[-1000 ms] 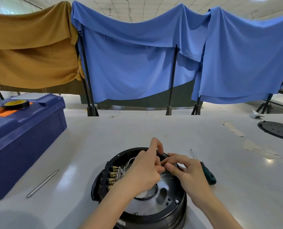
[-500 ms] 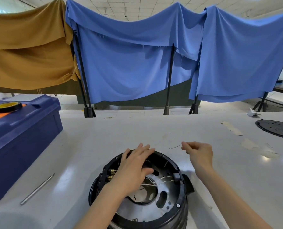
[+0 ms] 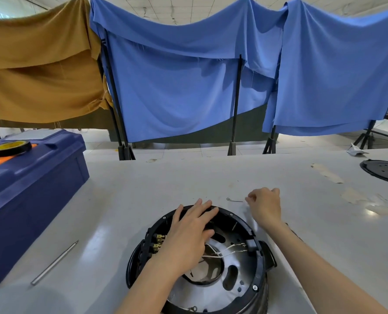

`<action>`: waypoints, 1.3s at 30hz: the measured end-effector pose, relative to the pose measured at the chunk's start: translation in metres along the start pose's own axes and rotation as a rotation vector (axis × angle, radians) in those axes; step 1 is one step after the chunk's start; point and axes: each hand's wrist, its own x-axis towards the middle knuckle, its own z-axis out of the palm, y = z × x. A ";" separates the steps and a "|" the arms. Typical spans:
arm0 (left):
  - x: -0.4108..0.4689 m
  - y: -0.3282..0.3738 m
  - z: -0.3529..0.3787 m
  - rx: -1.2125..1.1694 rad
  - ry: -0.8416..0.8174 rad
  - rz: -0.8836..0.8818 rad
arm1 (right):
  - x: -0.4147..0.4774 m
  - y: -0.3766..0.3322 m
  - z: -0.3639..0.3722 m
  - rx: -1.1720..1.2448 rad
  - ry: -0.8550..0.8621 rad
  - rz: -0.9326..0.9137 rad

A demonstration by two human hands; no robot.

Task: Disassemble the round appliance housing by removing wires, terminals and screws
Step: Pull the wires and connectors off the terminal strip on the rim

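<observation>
While the round housing is sitting on the near worktop, the left hand is resting flat across its far rim, grip apart. White wires are lying inside. Just beyond, the right hand is lying curled beside a loose ring-terminal wire; whether that grip is clamping it is unclear. A blue toolbox is standing far left.

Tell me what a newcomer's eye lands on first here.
The opened round black housing sits at the near edge of the table, the left hand laid flat across it. Just beyond, the right hand curls beside a small loose wire, and a blue toolbox stands at far left.
</observation>
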 end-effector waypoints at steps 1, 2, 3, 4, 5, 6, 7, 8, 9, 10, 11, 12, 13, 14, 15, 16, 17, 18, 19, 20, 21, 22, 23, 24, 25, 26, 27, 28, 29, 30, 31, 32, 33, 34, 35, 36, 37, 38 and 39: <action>0.000 0.003 -0.001 -0.029 0.022 0.011 | -0.004 -0.002 -0.006 0.121 0.017 0.001; -0.001 0.006 -0.003 -0.067 0.063 0.030 | -0.010 -0.005 -0.014 0.266 0.002 0.001; -0.002 0.010 -0.004 -0.108 0.121 0.061 | -0.018 -0.009 -0.023 0.397 -0.046 -0.008; -0.003 0.015 -0.006 -0.147 0.177 0.095 | -0.029 -0.014 -0.033 0.490 -0.113 -0.029; -0.004 0.021 -0.008 -0.184 0.205 0.124 | -0.040 -0.018 -0.041 0.547 -0.179 -0.053; -0.006 0.028 -0.008 -0.218 0.194 0.133 | -0.051 -0.022 -0.047 0.586 -0.232 -0.074; -0.009 0.035 -0.008 -0.243 0.154 0.129 | -0.062 -0.024 -0.051 0.617 -0.269 -0.092; -0.013 0.040 -0.007 -0.244 0.107 0.124 | -0.073 -0.025 -0.054 0.640 -0.294 -0.106; -0.016 0.044 -0.005 -0.209 0.071 0.129 | -0.082 -0.026 -0.056 0.650 -0.312 -0.114; -0.017 0.046 -0.002 -0.148 0.055 0.139 | -0.090 -0.027 -0.057 0.653 -0.321 -0.116; -0.018 0.048 -0.001 -0.083 0.045 0.145 | -0.096 -0.028 -0.058 0.655 -0.320 -0.119; -0.018 0.049 0.000 -0.024 0.041 0.138 | -0.101 -0.029 -0.058 0.663 -0.313 -0.124; -0.018 0.051 0.000 0.022 0.041 0.124 | -0.104 -0.029 -0.058 0.680 -0.308 -0.125; -0.018 0.054 0.000 0.059 0.049 0.116 | -0.106 -0.030 -0.058 0.702 -0.307 -0.120; -0.017 0.057 0.001 0.095 0.058 0.105 | -0.107 -0.030 -0.059 0.721 -0.313 -0.114; -0.017 0.059 0.002 0.139 0.072 0.099 | -0.108 -0.030 -0.059 0.736 -0.321 -0.109; -0.015 0.061 0.003 0.205 0.079 0.105 | -0.108 -0.030 -0.059 0.743 -0.330 -0.109; -0.014 0.063 0.004 0.266 0.071 0.115 | -0.108 -0.030 -0.060 0.748 -0.338 -0.113; -0.014 0.063 0.005 0.320 0.047 0.116 | -0.108 -0.029 -0.060 0.754 -0.346 -0.116; -0.014 0.064 0.004 0.358 0.023 0.126 | -0.108 -0.029 -0.061 0.760 -0.356 -0.115; -0.013 0.064 0.003 0.400 0.006 0.141 | -0.108 -0.029 -0.061 0.761 -0.368 -0.114; -0.012 0.064 0.002 0.439 0.016 0.151 | -0.108 -0.029 -0.060 0.756 -0.376 -0.113; -0.012 0.066 -0.001 0.439 -0.002 0.140 | -0.108 -0.030 -0.057 0.745 -0.369 -0.115; -0.011 0.067 -0.001 0.463 0.005 0.132 | -0.108 -0.030 -0.054 0.734 -0.345 -0.116; -0.010 0.066 0.002 0.467 -0.011 0.131 | -0.108 -0.030 -0.051 0.725 -0.309 -0.115; -0.011 0.065 0.004 0.462 -0.009 0.128 | -0.109 -0.031 -0.049 0.722 -0.275 -0.113; -0.010 0.063 0.005 0.449 -0.001 0.133 | -0.109 -0.031 -0.047 0.725 -0.255 -0.112; -0.009 0.063 0.005 0.450 0.002 0.139 | -0.109 -0.031 -0.046 0.728 -0.251 -0.112; -0.009 0.064 0.002 0.482 0.002 0.140 | -0.109 -0.030 -0.045 0.727 -0.252 -0.115; -0.008 0.067 -0.001 0.484 -0.006 0.123 | -0.108 -0.029 -0.045 0.724 -0.252 -0.119; -0.008 0.070 -0.005 0.463 0.013 0.109 | -0.108 -0.029 -0.046 0.722 -0.251 -0.123; -0.007 0.070 -0.004 0.437 0.034 0.099 | -0.107 -0.028 -0.046 0.722 -0.253 -0.124; -0.006 0.069 -0.002 0.395 0.053 0.125 | -0.107 -0.028 -0.047 0.720 -0.256 -0.125; -0.006 0.067 0.003 0.379 0.076 0.146 | -0.107 -0.028 -0.047 0.717 -0.259 -0.125; -0.005 0.065 0.005 0.339 0.087 0.149 | -0.108 -0.028 -0.048 0.716 -0.260 -0.124; -0.003 0.063 0.006 0.325 0.092 0.131 | -0.108 -0.028 -0.048 0.715 -0.259 -0.123; -0.004 0.063 0.005 0.331 0.103 0.121 | -0.109 -0.028 -0.048 0.714 -0.259 -0.124; -0.004 0.063 0.006 0.342 0.096 0.117 | -0.109 -0.027 -0.049 0.710 -0.261 -0.128; -0.004 0.062 0.008 0.323 0.087 0.109 | -0.110 -0.028 -0.050 0.705 -0.264 -0.134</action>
